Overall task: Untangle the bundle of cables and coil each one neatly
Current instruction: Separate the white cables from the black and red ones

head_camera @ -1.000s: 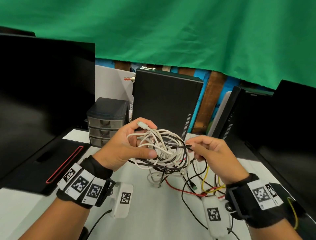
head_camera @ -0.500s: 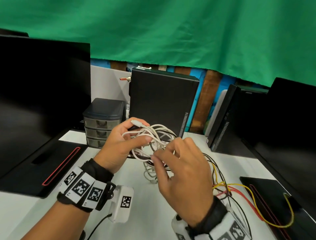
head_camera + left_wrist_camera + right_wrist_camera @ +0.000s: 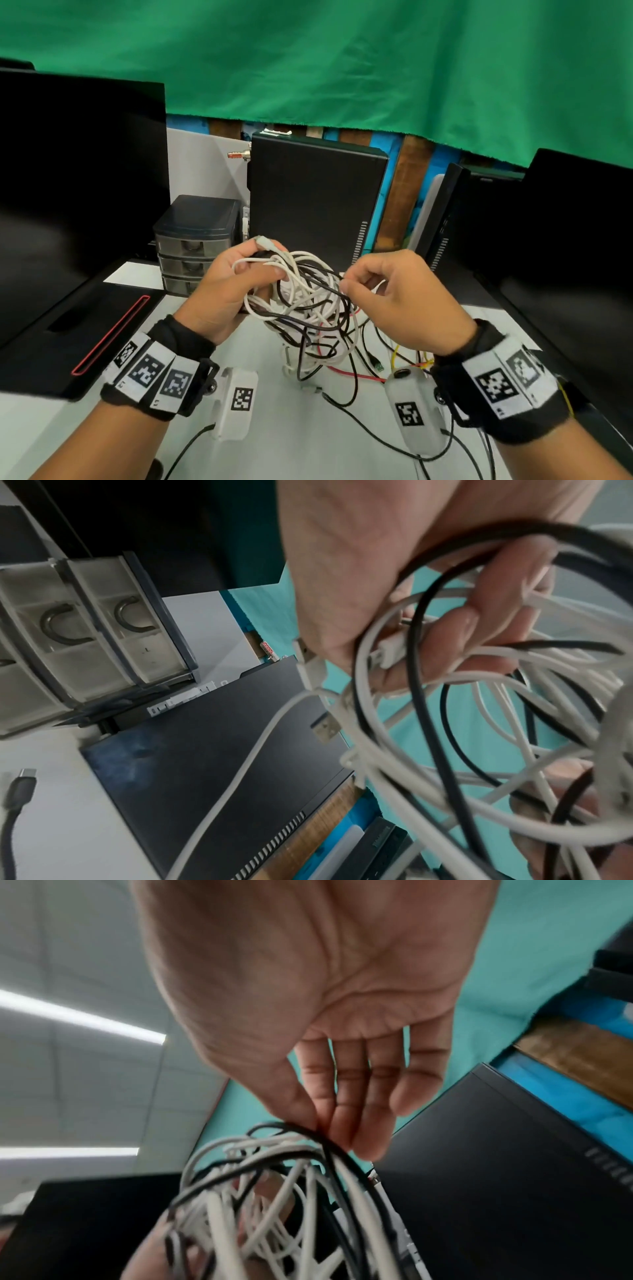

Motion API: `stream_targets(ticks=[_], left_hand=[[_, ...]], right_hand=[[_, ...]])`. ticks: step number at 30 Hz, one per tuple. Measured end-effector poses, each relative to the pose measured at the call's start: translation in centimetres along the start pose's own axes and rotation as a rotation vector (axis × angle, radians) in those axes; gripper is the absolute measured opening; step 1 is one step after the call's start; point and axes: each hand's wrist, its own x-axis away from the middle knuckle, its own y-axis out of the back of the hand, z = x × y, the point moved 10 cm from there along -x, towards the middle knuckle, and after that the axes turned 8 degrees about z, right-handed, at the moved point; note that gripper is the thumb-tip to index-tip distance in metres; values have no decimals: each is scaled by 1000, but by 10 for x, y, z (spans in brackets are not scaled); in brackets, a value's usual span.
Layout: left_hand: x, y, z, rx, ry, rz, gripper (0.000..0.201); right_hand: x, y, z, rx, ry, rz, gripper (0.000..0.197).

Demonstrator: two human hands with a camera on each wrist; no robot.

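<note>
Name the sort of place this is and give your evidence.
Probably an office or computer lab workbench: a black desktop computer case, dark monitors on either side, and a small plastic drawer unit on the white desk.

no readable txt; only b/w coded tags on wrist bands (image 3: 150, 371), not legible.

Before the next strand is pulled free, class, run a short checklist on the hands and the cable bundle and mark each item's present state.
1. Left hand grips the cable bundle: ok.
2. Right hand pinches a black cable: ok.
3. A white plug is exposed above the left fingers: ok.
4. Bundle loosened enough to slide a strand out: not ok, loops cross tightly.
5. Which plug ends the pinched cable: cannot tell.
</note>
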Motion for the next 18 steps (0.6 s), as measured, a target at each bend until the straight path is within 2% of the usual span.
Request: stream_targets(ticks=[2,5,7,10,14,18], left_hand=[[0,3,5,-41,32,-21,28],[-2,8,12,-137,95,-43,39],[-2,8,11,-207,99,-31,35],[-4,4,8,-296,93,2,20],[-4,-5,8,-372,103,64,17],[-5,1,6,-386,106,19,17]], right_hand=[[0,4,-1,36,0,-43,15],[0,6,-10,-176,-12,0,11],[1,4,-14,-320,-24,55,9],[-1,8,-21,-365,-26,29,8],[-6,14,-23,-172,14,-1,8],[-8,33,-28,233,19,-185,13]])
